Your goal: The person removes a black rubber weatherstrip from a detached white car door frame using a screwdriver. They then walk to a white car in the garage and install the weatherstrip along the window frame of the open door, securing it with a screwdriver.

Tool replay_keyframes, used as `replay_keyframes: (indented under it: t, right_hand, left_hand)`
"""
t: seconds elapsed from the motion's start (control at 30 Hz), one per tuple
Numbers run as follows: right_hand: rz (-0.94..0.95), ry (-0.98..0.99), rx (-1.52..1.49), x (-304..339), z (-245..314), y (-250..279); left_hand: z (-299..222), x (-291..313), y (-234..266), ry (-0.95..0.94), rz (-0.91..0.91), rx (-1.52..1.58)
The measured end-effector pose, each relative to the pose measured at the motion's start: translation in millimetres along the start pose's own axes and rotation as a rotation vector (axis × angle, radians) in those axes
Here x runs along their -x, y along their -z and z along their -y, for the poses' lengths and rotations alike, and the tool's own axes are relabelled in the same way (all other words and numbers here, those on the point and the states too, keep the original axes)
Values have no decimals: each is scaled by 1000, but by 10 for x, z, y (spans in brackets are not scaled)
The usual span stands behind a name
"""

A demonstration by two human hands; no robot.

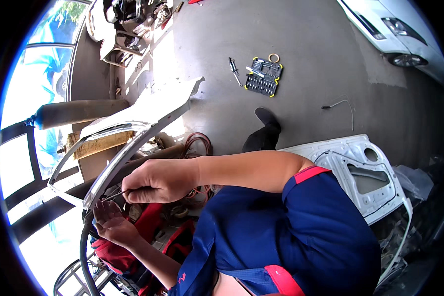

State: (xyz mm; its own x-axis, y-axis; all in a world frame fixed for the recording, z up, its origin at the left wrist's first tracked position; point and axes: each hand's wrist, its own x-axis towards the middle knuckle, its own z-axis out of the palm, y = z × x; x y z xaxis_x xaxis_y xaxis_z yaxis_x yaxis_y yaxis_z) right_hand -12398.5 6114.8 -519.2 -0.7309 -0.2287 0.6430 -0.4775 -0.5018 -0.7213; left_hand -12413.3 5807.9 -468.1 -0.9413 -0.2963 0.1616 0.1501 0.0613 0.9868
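A white car body panel point(155, 114) with a window-frame-like opening stands at the left, its narrow edge running down to a corner beside my hands. My right hand point(158, 181) is closed in a pinch around a thin dark rod point(116, 196), which points toward that corner. Whether the rod is a screwdriver or another tool, I cannot tell. Just below the corner, my left hand point(114, 224) has its fingers spread, palm turned up, and nothing shows in it. Its fingertips lie close to the panel edge; contact is unclear.
An opened tool case point(262, 79), a long-handled tool point(235, 71) and a tape roll point(274, 58) lie on the grey floor. Another white door panel point(348, 148) lies right. A white car point(397, 37) stands far right. Near the panel are a gas cylinder point(81, 113) and coiled hoses point(200, 143).
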Motion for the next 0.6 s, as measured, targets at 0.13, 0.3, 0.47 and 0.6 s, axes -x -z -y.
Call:
replay_keyframes:
  t: [0.13,0.3,0.47,0.6]
  right_hand:
    - [-83,-498,235,359,-27,1194]
    - [-161,-1011,518,742,96,2325]
    - [-89,-1096,570,545,-269,2806]
    - [133,-1072,422,0,-402,2958]
  left_hand:
    - [18,-161,-528,39,-285,258]
    - [212,-246,-485,-51,-105,483]
    - [261,-273,-955,-116,-390,459]
    - [412,-235,-987,-227,-177,539]
